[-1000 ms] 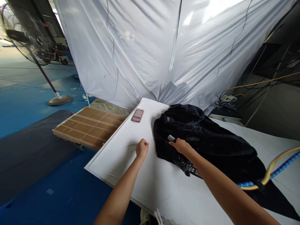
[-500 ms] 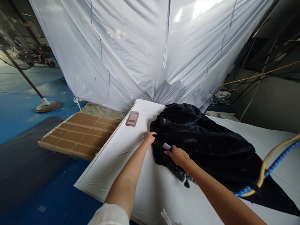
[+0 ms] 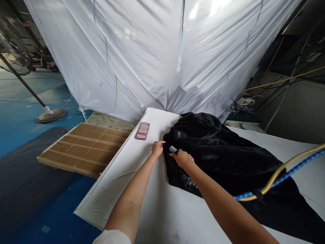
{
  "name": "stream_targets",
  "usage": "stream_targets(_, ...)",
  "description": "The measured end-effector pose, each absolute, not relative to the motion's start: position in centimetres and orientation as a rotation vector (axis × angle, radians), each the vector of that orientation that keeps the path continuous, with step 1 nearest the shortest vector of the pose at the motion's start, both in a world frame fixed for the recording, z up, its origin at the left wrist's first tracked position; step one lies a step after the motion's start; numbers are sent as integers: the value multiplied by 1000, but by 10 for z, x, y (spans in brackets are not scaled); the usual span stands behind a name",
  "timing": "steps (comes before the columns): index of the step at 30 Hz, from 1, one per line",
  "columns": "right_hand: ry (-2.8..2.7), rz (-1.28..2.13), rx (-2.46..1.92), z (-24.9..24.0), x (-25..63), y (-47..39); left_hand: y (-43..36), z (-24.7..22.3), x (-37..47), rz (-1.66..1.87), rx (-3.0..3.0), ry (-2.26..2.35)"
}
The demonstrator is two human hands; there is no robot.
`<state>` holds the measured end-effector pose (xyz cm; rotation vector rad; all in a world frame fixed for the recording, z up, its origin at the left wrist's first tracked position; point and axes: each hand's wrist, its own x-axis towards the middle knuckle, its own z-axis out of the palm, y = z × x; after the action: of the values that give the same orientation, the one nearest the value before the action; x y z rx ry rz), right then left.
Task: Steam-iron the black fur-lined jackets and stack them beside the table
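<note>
A black jacket (image 3: 213, 162) with a collar label (image 3: 178, 134) lies spread over the white-covered table (image 3: 149, 189). My left hand (image 3: 157, 149) pinches the jacket's left edge, near the collar. Just to its right, my right hand (image 3: 185, 159) is wrapped round the handle of what looks like a steam iron (image 3: 173, 149), with a pale grey end sticking out in front of the fingers. The iron's dark body rests over the jacket and hardly stands out against it. Metal fittings (image 3: 191, 181) show below my right wrist.
A yellow hose and a blue cord (image 3: 276, 181) cross the right side above the jacket. A red-and-white packet (image 3: 142, 130), partly blurred, lies on the table. White sheeting (image 3: 142, 57) hangs behind. Flat cardboard (image 3: 83, 145) is at the left, near a round-based stand (image 3: 51, 115).
My right hand has moved left and away from me with the iron, closer to my left hand. The hose and cord have shifted left. My left hand has moved slightly left.
</note>
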<state>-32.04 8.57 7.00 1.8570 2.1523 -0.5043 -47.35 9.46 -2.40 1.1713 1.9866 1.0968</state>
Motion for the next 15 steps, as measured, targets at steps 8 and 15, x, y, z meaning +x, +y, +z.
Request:
stream_targets(8,2259,-496,1633,73,-316,90,66,0,-494,1159,1187,2154)
stream_targets(15,2397,-518,1260,82,-299,82,46,15,-483,1245,1222,2154)
